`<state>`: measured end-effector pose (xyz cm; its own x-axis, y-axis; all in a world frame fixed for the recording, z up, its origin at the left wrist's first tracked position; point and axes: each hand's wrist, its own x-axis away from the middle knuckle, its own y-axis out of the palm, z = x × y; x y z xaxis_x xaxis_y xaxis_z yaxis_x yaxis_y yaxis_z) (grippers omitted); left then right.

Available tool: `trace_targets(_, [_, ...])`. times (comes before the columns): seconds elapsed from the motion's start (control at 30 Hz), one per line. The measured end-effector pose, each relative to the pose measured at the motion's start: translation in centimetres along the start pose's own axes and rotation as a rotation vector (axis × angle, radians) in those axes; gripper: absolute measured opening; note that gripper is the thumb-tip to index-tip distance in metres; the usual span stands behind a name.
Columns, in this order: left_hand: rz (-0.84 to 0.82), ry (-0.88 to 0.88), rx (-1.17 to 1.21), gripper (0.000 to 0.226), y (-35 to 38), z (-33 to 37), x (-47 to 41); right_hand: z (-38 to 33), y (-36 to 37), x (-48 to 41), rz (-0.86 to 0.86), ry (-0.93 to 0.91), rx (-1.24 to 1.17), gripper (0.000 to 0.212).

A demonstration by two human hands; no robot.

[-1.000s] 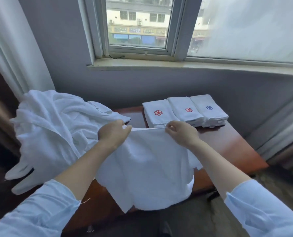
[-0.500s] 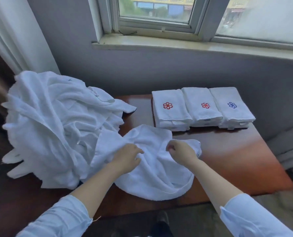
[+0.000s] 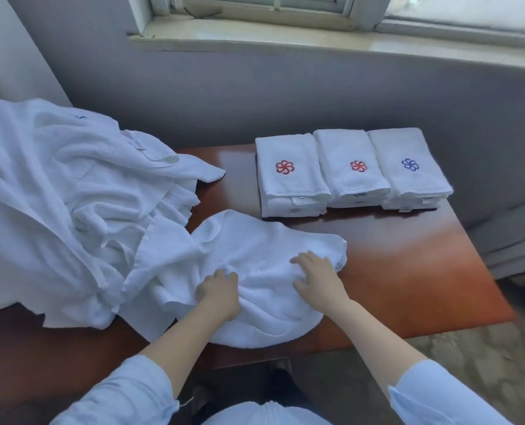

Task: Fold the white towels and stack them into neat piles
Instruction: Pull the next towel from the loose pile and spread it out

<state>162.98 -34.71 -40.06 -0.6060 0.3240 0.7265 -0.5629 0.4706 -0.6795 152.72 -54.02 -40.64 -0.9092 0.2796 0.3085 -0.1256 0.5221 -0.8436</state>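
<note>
White terry towel (image 3: 255, 250) now down on brown wooden table (image 3: 408, 271); right hand (image 3: 316, 277) pressing flat, left hand (image 3: 219, 294) alongside gripping a fold.

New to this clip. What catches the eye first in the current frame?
First, the big heap of rumpled white towels spilling over the left of the reddish-brown wooden table. At the far edge sit three neat stacks of folded white towels, with flower logos in red, red and blue. Near the front lies a crumpled white towel: the left hand grips it and the right hand presses flat on it.
</note>
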Motion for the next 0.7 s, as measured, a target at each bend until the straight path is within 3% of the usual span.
trace_targets(0.13, [-0.133,-0.077,-0.202,0.041,-2.9,-0.1,0.0,1.0,-0.7,0.4,0.18,0.1,-0.046,0.058])
trace_targets(0.2, [-0.038,-0.065,-0.222,0.039,-3.7,0.4,-0.1,1.8,-0.8,0.6,0.186,0.128,-0.047,0.063])
trace_targets(0.27, [0.133,0.036,-0.041,0.035,-3.6,1.5,-0.3,2.9,-0.8,0.8,0.121,0.088,0.034,0.061])
trace_targets(0.33, [0.219,0.203,0.27,0.031,-2.7,3.1,-0.2,3.7,-0.7,0.8,0.058,0.024,0.141,0.045])
trace_targets(0.4, [0.191,0.3,0.526,0.048,-1.8,5.3,0.2,4.1,-0.7,0.6,0.052,-0.004,0.186,0.031])
trace_targets(0.47, [0.175,0.326,0.578,0.064,-1.3,7.3,0.2,3.9,-1.2,0.1,0.077,-0.017,0.139,0.028])
trace_targets(0.57, [0.267,0.332,0.736,0.031,-1.6,8.5,-0.6,3.4,-2.6,-0.6,0.193,-0.121,0.003,0.021])
trace_targets(0.6, [0.28,0.316,0.823,0.031,-1.9,8.4,-0.9,3.2,-3.0,-0.8,0.259,-0.145,-0.028,0.019])
trace_targets(0.7, [0.266,0.313,0.904,0.034,-2.4,7.8,-1.5,2.8,-4.0,-1.3,0.406,-0.084,-0.088,0.046])
